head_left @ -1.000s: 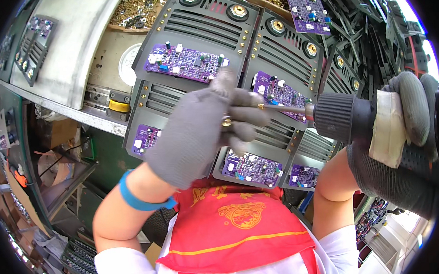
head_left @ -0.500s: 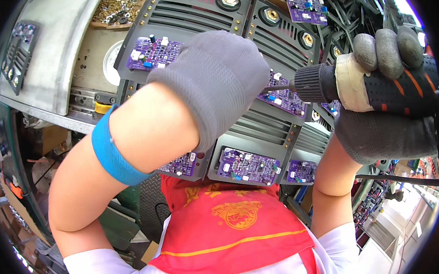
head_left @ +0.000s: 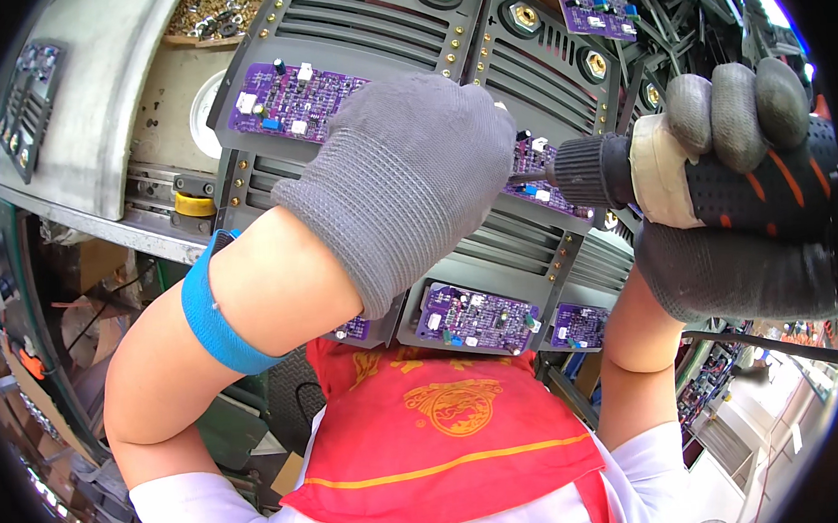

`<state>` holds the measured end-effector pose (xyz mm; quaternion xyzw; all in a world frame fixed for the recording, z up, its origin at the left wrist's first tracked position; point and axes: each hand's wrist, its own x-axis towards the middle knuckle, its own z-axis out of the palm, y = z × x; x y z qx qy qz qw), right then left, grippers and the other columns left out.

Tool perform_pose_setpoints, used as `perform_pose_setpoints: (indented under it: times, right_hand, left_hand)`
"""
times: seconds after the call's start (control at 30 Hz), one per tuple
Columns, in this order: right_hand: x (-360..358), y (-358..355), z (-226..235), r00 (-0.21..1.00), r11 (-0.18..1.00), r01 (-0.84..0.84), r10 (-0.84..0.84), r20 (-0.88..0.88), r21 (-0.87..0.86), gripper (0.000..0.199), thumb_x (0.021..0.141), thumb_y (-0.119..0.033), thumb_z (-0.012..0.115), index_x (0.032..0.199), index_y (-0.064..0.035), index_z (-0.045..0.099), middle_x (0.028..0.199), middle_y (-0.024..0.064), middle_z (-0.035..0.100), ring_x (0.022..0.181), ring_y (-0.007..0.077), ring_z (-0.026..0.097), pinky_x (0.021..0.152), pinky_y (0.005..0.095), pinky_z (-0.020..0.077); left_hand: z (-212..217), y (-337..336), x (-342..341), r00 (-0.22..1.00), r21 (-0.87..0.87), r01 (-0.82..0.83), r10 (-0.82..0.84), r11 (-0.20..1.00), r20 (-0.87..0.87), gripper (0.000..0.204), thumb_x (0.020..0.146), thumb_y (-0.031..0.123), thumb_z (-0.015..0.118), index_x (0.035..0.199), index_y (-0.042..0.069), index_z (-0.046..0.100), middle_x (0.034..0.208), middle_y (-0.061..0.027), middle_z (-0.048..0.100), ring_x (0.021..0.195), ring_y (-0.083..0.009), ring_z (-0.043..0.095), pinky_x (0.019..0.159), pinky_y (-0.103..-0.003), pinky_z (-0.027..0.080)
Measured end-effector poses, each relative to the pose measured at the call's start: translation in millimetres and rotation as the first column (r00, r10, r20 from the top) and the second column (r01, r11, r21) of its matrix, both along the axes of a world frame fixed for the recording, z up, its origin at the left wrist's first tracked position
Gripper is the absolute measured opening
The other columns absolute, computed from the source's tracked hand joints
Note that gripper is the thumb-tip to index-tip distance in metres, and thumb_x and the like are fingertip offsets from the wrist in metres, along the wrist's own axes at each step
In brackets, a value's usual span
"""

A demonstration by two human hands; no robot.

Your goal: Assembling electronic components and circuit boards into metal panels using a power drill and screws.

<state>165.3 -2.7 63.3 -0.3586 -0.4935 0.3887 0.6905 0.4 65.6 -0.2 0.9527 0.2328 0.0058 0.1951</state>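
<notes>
My right hand [head_left: 735, 107], in a grey glove with dark coated fingers, is wrapped round a black power screwdriver [head_left: 738, 177] with orange stripes and pale tape near its front. Its bit [head_left: 530, 176] points left and ends beside my left hand [head_left: 415, 159]. That hand, also in a grey glove, is curled closed above the panels; its fingertips and whatever they hold are mostly hidden. Beneath both hands lie dark slotted metal panels [head_left: 362, 35] bearing purple circuit boards. One circuit board [head_left: 286, 99] shows left of my left hand, another board [head_left: 552, 195] under the bit.
Nearer my red apron, a circuit board [head_left: 478, 317] sits on a panel, with a smaller board [head_left: 576, 328] to its right. Loose small hardware [head_left: 212, 13] fills a tray at the far left. Dark metal parts [head_left: 699, 25] are piled at the far right.
My left hand has turned slightly and come a little nearer to me. The screwdriver has shifted slightly left, still in my right hand.
</notes>
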Motion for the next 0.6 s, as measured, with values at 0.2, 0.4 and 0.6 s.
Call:
perform_pose_setpoints:
  times: [0.2, 0.4, 0.6]
  right_hand:
    - [-7, 1, 1, 0.998, 1.0, -0.005, 0.006, 0.061, -0.01, 0.033, 0.071, -0.016, 0.071, 0.091, -0.0066, 0.046, 0.074, -0.0024, 0.041, 0.071, 0.0124, 0.041, 0.067, 0.0297, 0.0338]
    - [2, 6, 9, 0.991, 1.0, -0.01, 0.012, 0.134, -0.012, 0.032, 0.071, -0.015, 0.07, 0.09, -0.0066, 0.046, 0.074, -0.0021, 0.041, 0.07, 0.0126, 0.04, 0.067, 0.0297, 0.0339]
    - [11, 6, 16, 0.979, 1.0, -0.029, 0.027, 0.204, 0.009, 0.031, 0.071, -0.015, 0.07, 0.089, -0.0066, 0.046, 0.073, -0.0019, 0.041, 0.069, 0.0129, 0.04, 0.066, 0.0298, 0.0341]
  left_hand:
    - [-13, -4, 4, 0.997, 0.089, 0.047, -0.052, 0.995, 0.053, 0.022, 0.073, 0.015, 0.066, 0.092, 0.004, 0.058, 0.078, -0.0091, 0.058, 0.074, -0.026, 0.063, 0.062, -0.04, 0.051]
    - [-17, -2, -3, 0.963, 0.211, 0.09, -0.139, 0.973, 0.229, 0.014, 0.072, 0.012, 0.064, 0.084, 0.005, 0.059, 0.076, -0.01, 0.057, 0.072, -0.0265, 0.062, 0.06, -0.038, 0.05]
    - [3, -1, -9, 0.979, -0.103, -0.023, 0.043, 0.994, 0.199, 0.019, 0.079, 0.013, 0.065, 0.088, -0.002, 0.059, 0.081, -0.0116, 0.059, 0.072, -0.0237, 0.061, 0.063, -0.034, 0.05]
